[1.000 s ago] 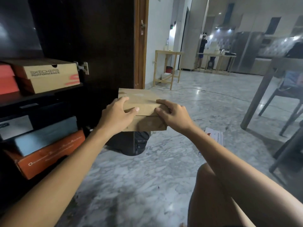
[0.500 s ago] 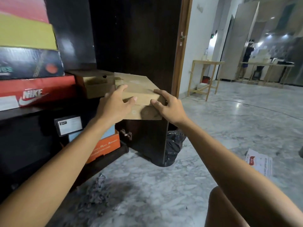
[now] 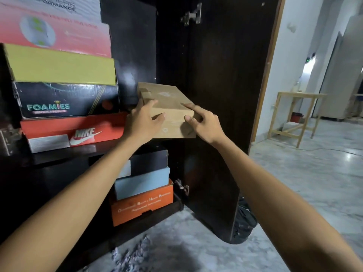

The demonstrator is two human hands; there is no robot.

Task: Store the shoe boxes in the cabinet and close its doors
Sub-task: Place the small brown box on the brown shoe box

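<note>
A: How is the plain cardboard shoe box [image 3: 167, 107] held?

B: It is clasped at its near corners by the left hand [image 3: 144, 122] and right hand [image 3: 204, 122], at the cabinet [image 3: 216, 75] shelf beside the stacked boxes [image 3: 64, 99].

A: Handling?

B: It is judged light, stiff, crushable; the corners are preferred.

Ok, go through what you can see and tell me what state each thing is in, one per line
brown box: lid on, held at the shelf edge, not fully in
left hand: gripping the brown box
right hand: gripping the brown box
cabinet door: open
Nike box: closed, on the shelf
orange box: closed, bottom of the lower stack
</note>
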